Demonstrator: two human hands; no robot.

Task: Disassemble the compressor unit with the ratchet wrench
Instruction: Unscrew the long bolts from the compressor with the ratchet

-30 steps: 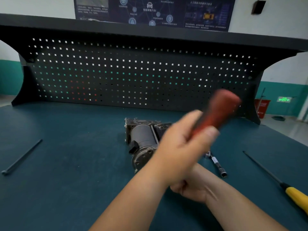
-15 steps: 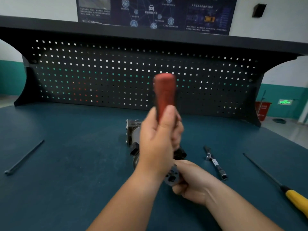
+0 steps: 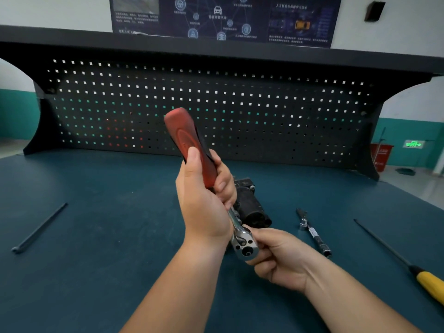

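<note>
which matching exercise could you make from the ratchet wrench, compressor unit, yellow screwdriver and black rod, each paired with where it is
Things
1. ratchet wrench
2. compressor unit
3. yellow screwdriver
4. black rod

Places
A. lying at the far left of the bench top
B. lying at the far right edge
C. gripped by the left hand at the handle, right hand at the head
D. sitting on the bench top behind both hands

Pairs: 1-C, 2-D, 3-B, 4-A
</note>
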